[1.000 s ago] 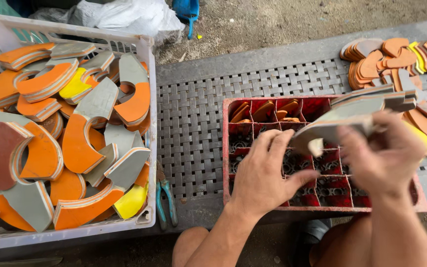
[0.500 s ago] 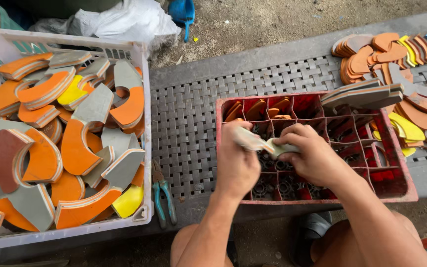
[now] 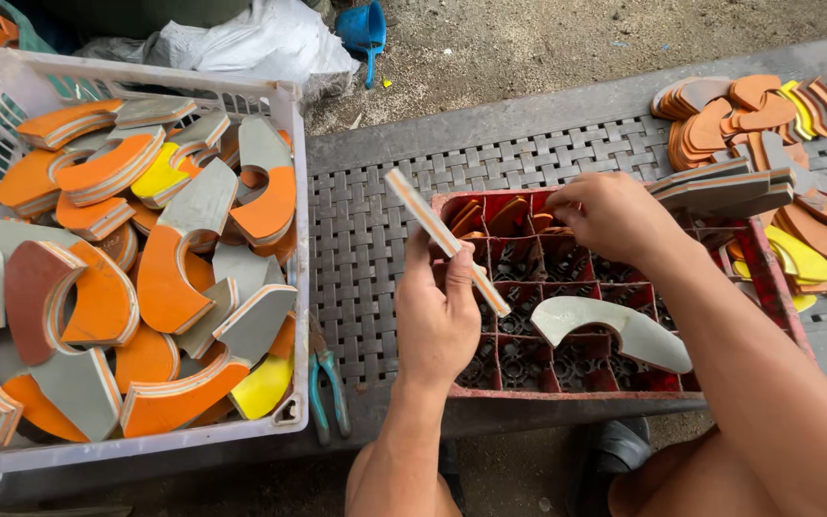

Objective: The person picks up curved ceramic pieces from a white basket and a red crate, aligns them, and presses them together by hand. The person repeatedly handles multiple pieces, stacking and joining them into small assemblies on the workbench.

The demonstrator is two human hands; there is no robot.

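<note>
My left hand (image 3: pixel 437 316) grips a curved layered foam piece (image 3: pixel 444 239), seen edge-on with grey, white and orange layers, above the left side of a red compartment crate (image 3: pixel 768 278). My right hand (image 3: pixel 610 213) reaches into the crate's far row, its fingers pinched on small orange pieces (image 3: pixel 500 215) standing there. A grey curved piece (image 3: pixel 614 330) lies flat across the crate's near compartments.
A white plastic basket (image 3: pixel 294 258) at left holds several orange, grey and yellow curved foam pieces. Blue-handled pliers (image 3: pixel 327 383) lie beside it on the grey woven bench (image 3: pixel 366 220). Stacks of coloured offcuts (image 3: pixel 768 115) sit at right. Blue scoop (image 3: pixel 364 27) on the ground.
The hands have separated: my left hand lifted the edge-on piece up and left, my right hand moved to the crate's far row. A grey piece now lies on the crate.
</note>
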